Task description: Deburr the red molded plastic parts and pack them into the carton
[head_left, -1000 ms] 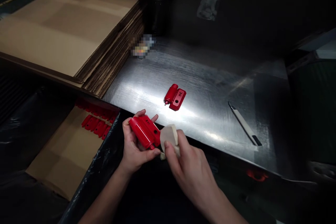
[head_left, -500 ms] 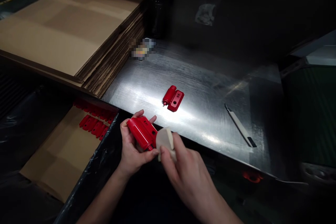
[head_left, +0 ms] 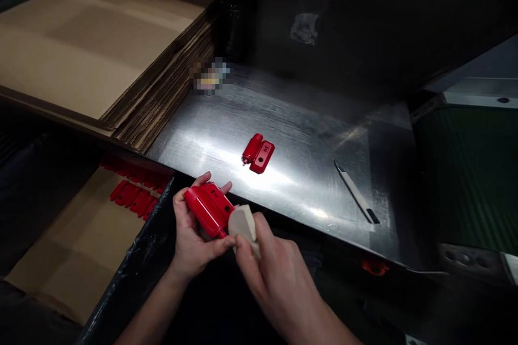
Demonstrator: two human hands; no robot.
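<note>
My left hand (head_left: 194, 242) is closed around a glossy red plastic part (head_left: 206, 207), which has a rounded barrel beside a flat plate with a dark hole. Pinched in my right hand (head_left: 271, 259) is an off-white pad (head_left: 243, 226), like a folded cloth or sponge. It meets the lower right end of the red part, near the small stub on the barrel; whether it presses there I cannot tell. Beyond my hands, a second red part (head_left: 259, 153) of the same shape lies on the metal table (head_left: 307, 172).
A white cutter-like pen tool (head_left: 356, 191) lies on the table's right side. Stacked cardboard sheets (head_left: 121, 38) stand at the left. Below them, several red parts (head_left: 133, 197) rest on cardboard in a plastic-lined box (head_left: 133, 259). A green surface (head_left: 477, 172) is at far right.
The whole view has shifted, so the scene sits slightly further left. Both hands keep their hold, and the pad has turned slightly against the red part's end.
</note>
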